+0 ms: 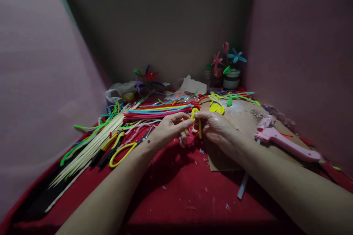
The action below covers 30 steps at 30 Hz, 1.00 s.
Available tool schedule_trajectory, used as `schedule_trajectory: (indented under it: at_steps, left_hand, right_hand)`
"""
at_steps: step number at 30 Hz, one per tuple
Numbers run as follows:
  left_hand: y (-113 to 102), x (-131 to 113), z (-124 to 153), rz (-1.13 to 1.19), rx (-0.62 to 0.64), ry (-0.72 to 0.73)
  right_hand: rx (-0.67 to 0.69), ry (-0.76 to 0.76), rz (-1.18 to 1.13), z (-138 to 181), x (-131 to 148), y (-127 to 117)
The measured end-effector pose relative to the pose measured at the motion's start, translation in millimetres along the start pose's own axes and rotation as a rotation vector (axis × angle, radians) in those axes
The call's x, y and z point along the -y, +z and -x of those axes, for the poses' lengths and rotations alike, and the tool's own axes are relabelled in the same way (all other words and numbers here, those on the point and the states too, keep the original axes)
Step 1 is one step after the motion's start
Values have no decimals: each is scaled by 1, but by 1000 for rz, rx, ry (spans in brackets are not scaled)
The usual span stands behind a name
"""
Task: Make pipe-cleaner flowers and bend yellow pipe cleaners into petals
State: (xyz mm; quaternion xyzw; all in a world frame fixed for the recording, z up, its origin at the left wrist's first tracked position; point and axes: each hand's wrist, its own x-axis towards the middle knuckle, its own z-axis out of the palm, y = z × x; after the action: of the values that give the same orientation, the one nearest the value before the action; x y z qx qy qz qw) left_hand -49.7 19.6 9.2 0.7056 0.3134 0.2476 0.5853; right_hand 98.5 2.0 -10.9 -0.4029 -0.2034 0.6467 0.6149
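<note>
A yellow pipe cleaner [195, 111], bent into a small loop at its top, is pinched between my two hands over the red cloth. My left hand [176, 126] grips it from the left with thumb and forefinger. From the right, my right hand [213, 125] holds it close to the loop, and one straight end hangs down beside the fingers. Behind my hands lies a bundle of coloured pipe cleaners [162, 110]. Yellow looped petals [217, 108] rest on the cardboard [237, 117] just beyond my right hand.
Left are wooden sticks [96, 143], yellow-black pliers [111, 148] and yellow-handled scissors [124, 154]. A pink glue gun [284, 141] lies on the right, its glue stick [243, 186] jutting toward me. Pipe-cleaner flowers [237, 55], a striped jar [231, 79] and a plastic bag [120, 91] stand behind.
</note>
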Motion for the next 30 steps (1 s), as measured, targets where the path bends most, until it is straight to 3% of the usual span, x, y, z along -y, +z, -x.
schedule_trajectory:
  at_steps: [6, 14, 20, 27, 30]
  left_hand:
    - [5, 1, -1, -32, -90, -15]
    - [4, 3, -2, -24, -70, -25]
    - [3, 1, 0, -63, -24, -60]
    - [-5, 2, 1, 138, 124, -176]
    - [-2, 4, -1, 269, 108, -162]
  right_hand:
    - [17, -37, 34, 2, 0, 1]
    - [137, -198, 121, 2, -1, -2]
    - [89, -229, 227, 4, -2, 0]
    - [80, -264, 263, 11, -3, 3]
    - [103, -267, 286, 12, -4, 2]
